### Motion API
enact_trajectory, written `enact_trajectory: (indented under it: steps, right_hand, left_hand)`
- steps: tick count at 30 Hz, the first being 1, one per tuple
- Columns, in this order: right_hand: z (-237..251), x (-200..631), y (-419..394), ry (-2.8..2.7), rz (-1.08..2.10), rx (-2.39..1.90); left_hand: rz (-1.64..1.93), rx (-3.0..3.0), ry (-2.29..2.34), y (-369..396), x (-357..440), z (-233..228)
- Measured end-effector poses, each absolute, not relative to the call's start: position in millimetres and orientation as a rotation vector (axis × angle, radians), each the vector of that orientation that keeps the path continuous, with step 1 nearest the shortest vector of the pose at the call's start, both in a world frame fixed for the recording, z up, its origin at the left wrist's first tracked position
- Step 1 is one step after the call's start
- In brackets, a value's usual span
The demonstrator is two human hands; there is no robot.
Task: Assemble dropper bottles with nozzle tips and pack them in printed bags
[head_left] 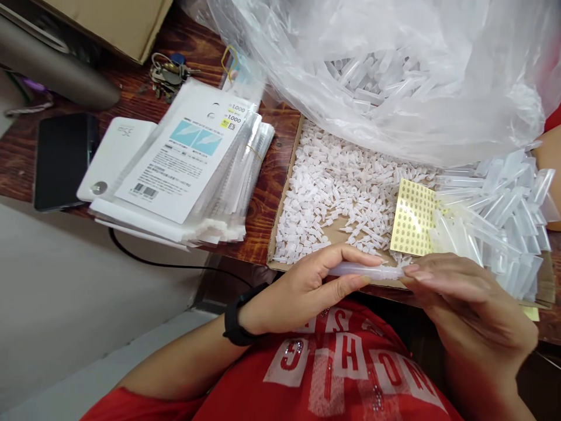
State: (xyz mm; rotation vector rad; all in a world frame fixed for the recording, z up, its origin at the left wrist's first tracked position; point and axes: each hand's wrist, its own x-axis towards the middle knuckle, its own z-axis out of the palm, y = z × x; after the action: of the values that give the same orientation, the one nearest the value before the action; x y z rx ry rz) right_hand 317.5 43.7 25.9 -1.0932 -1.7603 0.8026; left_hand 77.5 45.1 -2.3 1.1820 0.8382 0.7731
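A translucent white plastic tube (359, 270) lies level in front of my chest, over the near edge of a shallow cardboard box (274, 245). My left hand (318, 280) is closed around its left part, thumb below and index finger along the top. At the tube's narrow right end, my right hand (464, 298) pinches with thumb and fingertips; whatever small part sits between them is hidden. Just beyond my hands, many small white nozzle tips (328, 169) fill the box. A yellow sticker sheet (412, 219) lies on them, beside a heap of clear tubes (512, 210).
A large clear plastic bag (438, 117) of more tubes bulges over the box's far side. On the wooden table (193, 35) to the left are stacked printed packages (179, 152), a white device (116, 155), a black phone (63, 161) and keys (169, 76).
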Motion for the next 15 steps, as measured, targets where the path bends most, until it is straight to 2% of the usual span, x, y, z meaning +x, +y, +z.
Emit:
enact_trajectory:
  steps: [15]
  right_hand:
    - [-2.4,313.7,36.3,-1.559,1.040,-1.025]
  left_hand:
    - [0.708,1.154,0.803,42.8,77.6,-0.8]
